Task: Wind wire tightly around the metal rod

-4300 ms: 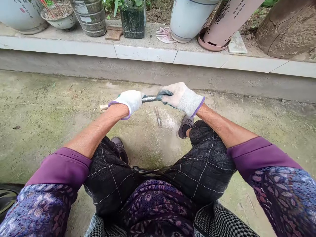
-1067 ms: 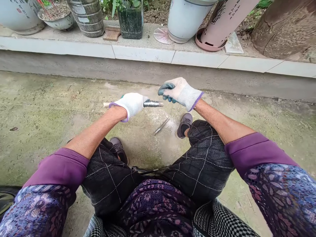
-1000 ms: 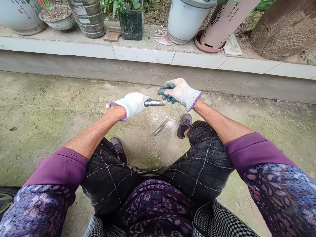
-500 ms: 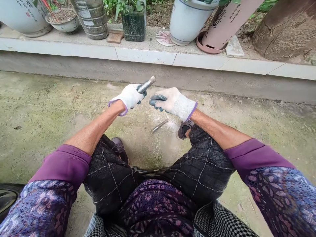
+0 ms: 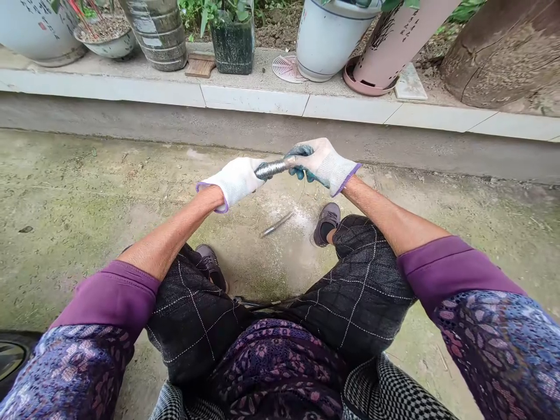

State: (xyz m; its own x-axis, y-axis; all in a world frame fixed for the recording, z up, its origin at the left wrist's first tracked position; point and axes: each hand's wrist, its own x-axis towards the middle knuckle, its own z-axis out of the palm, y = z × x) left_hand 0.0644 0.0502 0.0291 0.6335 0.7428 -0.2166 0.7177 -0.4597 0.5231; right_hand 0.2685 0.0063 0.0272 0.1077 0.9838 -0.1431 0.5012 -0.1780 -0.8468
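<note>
My left hand (image 5: 238, 179), in a white glove with a dark grip coating, is wrapped round a short rod wound with shiny wire (image 5: 272, 169). The rod lies nearly level, pointing right. At its pale bare end, my right hand (image 5: 315, 162) is closed in a pinch, in a matching glove with a purple cuff. A thin strand seems to hang below the right fingers. The rod's left end is hidden in the left glove. On the ground below lies a thin grey metal rod (image 5: 277, 224), beside some white powder (image 5: 301, 219).
Ahead runs a low tiled ledge (image 5: 256, 100). On it stand a white pot (image 5: 328, 44), a pink pot (image 5: 385, 49), a green square planter (image 5: 233, 49) and a thick log (image 5: 494, 58). My shoes (image 5: 328, 219) rest on the concrete floor. A black wheel (image 5: 17, 356) is at the lower left.
The wire-wound rod has tipped from slanting upward to nearly level. My right hand has moved up and right from beside the rod and now holds its bare end.
</note>
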